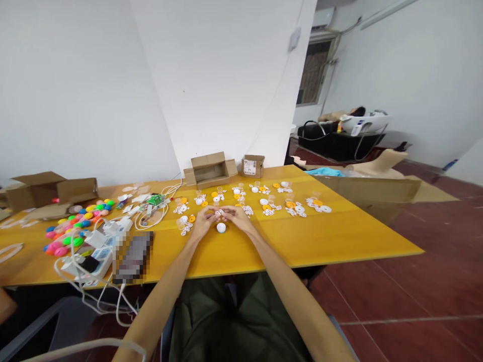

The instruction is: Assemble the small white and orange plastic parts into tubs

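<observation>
Left hand (205, 221) & right hand (237, 216) meet over a yellow table (328, 229), fingertips of both pinched on a small white part (219, 213); it sits btwn the two, neither hand clearly nearer; its long axis & which way it points can't be told from here, too small & part-hidden by fingers; a white cup (221, 228) rests just on the near side, abt midway btwn the hands; orange ring (291, 204) well off to the right.
</observation>
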Motion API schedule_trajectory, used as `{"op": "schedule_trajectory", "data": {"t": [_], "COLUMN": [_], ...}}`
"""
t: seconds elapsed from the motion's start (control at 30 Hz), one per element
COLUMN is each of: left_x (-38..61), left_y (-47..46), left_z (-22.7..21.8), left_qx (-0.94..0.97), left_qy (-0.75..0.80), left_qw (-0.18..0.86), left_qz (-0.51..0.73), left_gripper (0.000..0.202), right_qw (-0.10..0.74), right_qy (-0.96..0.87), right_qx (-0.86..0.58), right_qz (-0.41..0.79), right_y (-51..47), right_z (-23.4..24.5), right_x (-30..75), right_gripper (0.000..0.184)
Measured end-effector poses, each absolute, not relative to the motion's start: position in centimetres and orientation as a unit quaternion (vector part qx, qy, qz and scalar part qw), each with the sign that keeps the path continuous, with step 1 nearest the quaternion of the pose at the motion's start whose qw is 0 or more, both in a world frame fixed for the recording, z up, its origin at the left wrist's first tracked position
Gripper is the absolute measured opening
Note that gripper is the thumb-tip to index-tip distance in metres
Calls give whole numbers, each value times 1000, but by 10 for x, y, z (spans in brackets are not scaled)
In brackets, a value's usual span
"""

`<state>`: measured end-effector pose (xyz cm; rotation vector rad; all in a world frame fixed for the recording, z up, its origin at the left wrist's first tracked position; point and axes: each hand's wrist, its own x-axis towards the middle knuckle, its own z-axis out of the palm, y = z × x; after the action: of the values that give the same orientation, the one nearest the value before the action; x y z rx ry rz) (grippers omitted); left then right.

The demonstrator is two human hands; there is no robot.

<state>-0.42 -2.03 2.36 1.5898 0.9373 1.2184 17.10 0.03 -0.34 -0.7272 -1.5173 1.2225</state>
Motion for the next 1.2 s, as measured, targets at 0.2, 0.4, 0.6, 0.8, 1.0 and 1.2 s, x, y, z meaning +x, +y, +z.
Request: {"op": "schedule_trajectory", "data": {"t": [0.2, 0.4, 0.6, 0.8, 1.0, 1.2], "left_x": [-2, -1, 0, 1, -1, 1], "left_y": [-24, -28, -26, -20, -21, -22], "left_z": [27, 31, 31, 24, 24, 25], "left_qx": [645, 646, 638, 619, 625, 628], "left_qy": [385, 386, 389, 395, 394, 390], "left_qw": [445, 433, 435, 434, 442, 429], "left_qz": [487, 496, 502, 522, 509, 519], "left_gripper": [33, 32, 30, 34, 34, 31], "right_qw": [506, 501, 485, 501, 531, 537], "right_qy": [-625, -620, -645, -628, -596, -590], "right_qx": [-304, -308, -308, -295, -302, -308], "right_qz": [510, 519, 504, 517, 521, 519], "right_y": [-2, -4, -6, -3, -2, -6], "right_z": [0, 2, 5, -1, -2, 3], "right_x": [171, 171, 174, 173, 173, 173], "right_gripper": [28, 33, 33, 36, 28, 28]}}
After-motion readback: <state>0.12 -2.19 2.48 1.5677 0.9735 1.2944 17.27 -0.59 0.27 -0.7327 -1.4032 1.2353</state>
